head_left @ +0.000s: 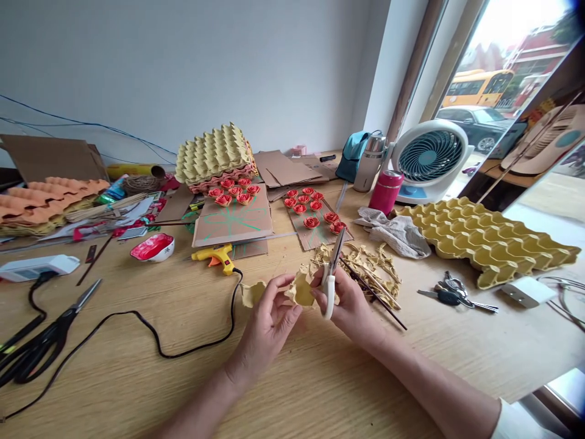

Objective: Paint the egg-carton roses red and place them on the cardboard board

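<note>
My left hand (269, 320) pinches a small yellow piece of egg carton (301, 291) over the wooden table (137, 378). My right hand (350, 305) also touches that piece and grips white-handled scissors (331, 271), whose blades point up and away. Another yellow cut piece (252, 292) lies just left of my left hand. Yellow carton scraps (372, 268) are heaped behind my right hand, with a thin dark stick (375, 294) across them.
A yellow glue gun (217, 256) with a black cord (150, 329) lies ahead left. Black scissors (41, 347) lie far left. Cardboard sheets carry red paper roses (311, 210). A yellow egg tray (489, 241), keys (450, 296), a fan (429, 157) and a pink flask (385, 192) are on the right.
</note>
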